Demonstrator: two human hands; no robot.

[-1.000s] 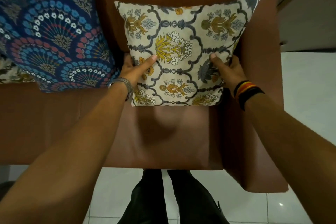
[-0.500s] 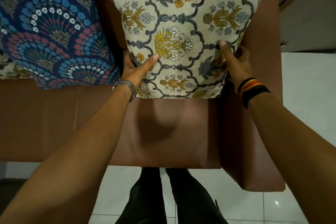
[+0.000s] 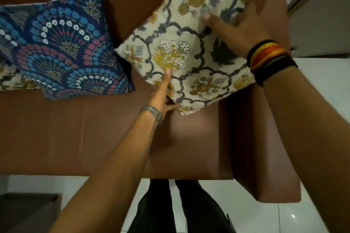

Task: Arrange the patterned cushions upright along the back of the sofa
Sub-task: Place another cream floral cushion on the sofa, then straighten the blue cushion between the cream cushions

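A cream cushion with yellow and grey flowers (image 3: 191,53) is tilted on one corner above the right end of the brown sofa seat (image 3: 113,138). My left hand (image 3: 163,92) grips its lower left edge, thumb on the front. My right hand (image 3: 236,30) holds its upper right side, fingers spread over the fabric. A blue fan-patterned cushion (image 3: 62,51) leans upright against the sofa back to the left. Behind it at the far left a second cream cushion (image 3: 11,79) shows only a corner.
The sofa's right armrest (image 3: 265,138) runs beside the held cushion. White tiled floor (image 3: 312,138) lies to the right and in front. My dark trousers (image 3: 180,208) stand against the seat's front edge. A brown box corner (image 3: 28,208) sits at lower left.
The cream cushion was lifted and turned from square against the back onto one corner. My right hand moved up, my left hand slid to the lower edge.
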